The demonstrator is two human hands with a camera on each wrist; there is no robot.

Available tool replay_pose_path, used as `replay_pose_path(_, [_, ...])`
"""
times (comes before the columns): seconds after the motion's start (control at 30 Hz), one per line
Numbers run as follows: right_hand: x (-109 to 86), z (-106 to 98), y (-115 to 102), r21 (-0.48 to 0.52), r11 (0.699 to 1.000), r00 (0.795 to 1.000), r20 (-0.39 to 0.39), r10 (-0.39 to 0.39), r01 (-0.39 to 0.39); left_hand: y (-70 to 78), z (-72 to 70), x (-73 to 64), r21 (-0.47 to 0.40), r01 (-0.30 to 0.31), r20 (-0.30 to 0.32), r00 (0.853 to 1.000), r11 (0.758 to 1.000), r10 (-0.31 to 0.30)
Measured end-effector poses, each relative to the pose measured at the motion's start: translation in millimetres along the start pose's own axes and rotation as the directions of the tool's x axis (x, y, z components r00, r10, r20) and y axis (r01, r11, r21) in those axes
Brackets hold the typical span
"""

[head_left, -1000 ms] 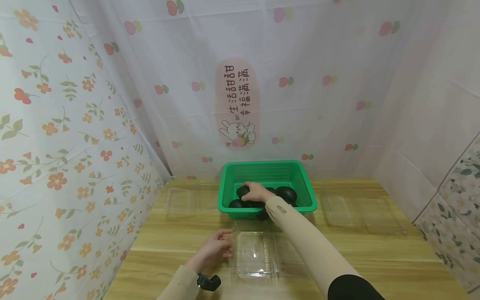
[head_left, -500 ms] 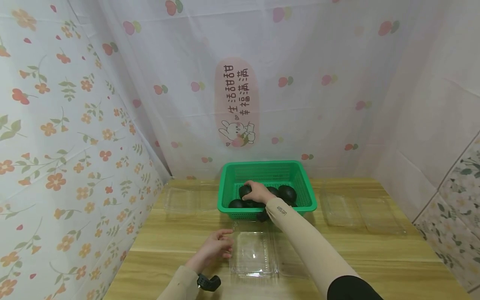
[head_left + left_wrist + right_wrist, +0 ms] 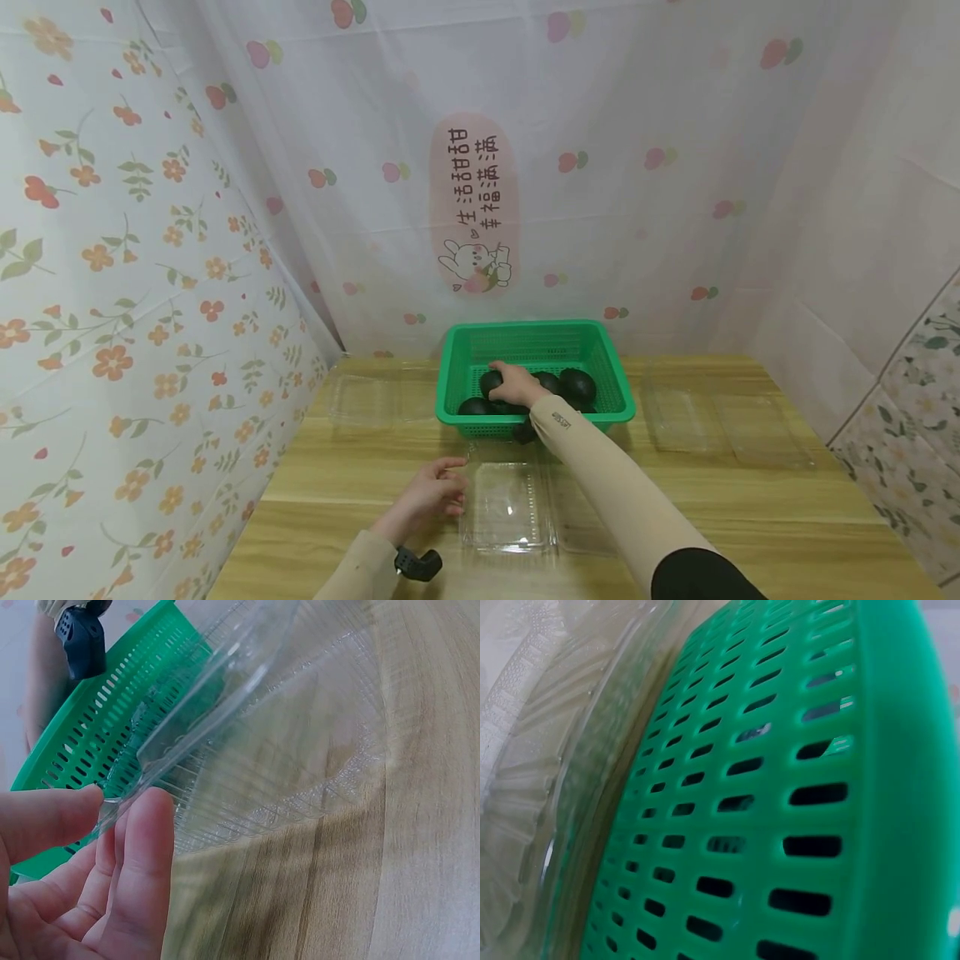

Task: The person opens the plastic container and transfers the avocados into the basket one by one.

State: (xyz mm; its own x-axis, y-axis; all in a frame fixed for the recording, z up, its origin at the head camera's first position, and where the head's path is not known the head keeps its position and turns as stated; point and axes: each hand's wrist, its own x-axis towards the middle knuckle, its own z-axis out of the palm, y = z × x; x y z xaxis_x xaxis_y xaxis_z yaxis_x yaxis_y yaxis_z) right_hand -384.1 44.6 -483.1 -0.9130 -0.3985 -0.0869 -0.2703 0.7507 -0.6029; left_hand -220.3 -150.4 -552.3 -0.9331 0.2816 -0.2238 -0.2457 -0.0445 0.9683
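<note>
In the head view, my right hand [image 3: 517, 385] reaches into the green basket [image 3: 617, 367]. Its thumb and fingers curl round a dark avocado [image 3: 491, 382] near the basket's left side. Several more avocados [image 3: 577, 387] lie around it, partly hidden by the hand and sleeve. The basket's slotted wall [image 3: 727, 787] fills most of the right wrist view and hides that hand there. Down in front, my left hand [image 3: 431, 493] is at the left edge of a clear plastic clamshell box [image 3: 506, 504]. The left wrist view shows thumb and fingers [image 3: 150, 847] pinching the box's thin rim [image 3: 142, 784].
Another clear clamshell box [image 3: 363, 400] lies opened on the wooden table [image 3: 322, 500] left of the basket. One more clear box [image 3: 682, 421] lies to the right. Patterned curtains [image 3: 600, 208] hang behind the table and along its sides.
My right hand has shifted slightly to the right inside the basket, with the avocado in its fingers. The left hand stays at the box's edge.
</note>
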Motion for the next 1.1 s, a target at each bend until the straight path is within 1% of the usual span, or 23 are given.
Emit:
replay_pose_path(0.2, [2.5,2,4,0.007,1.000,1.000,-0.002,0.020,-0.020,0.1,-0.5,0.2,-0.009,0.002,0.001,1.000,1.000,-0.002])
replay_pose_path(0.37, [4.1,4,7,-0.008,0.999,0.999,0.004,0.037,-0.037,1.5,-1.1,-0.5,-0.006,0.012,0.004,1.000,1.000,-0.012])
replay_pose_path(0.5, [3.8,5,7,-0.017,0.999,0.999,0.014,0.049,-0.049,0.5,-2.1,-0.3,-0.006,0.008,0.007,1.000,1.000,-0.008])
replay_pose_path(0.87, [-1.1,3,7,-0.052,0.997,0.998,0.019,0.060,-0.058,1.9,-1.0,-1.6,0.001,0.009,-0.002,1.000,1.000,-0.009])
replay_pose_path(1.1, [-0.5,6,12,-0.092,0.994,0.998,0.016,0.061,-0.059,4.1,-0.8,-3.2,0.001,0.018,-0.001,1.000,1.000,-0.018])
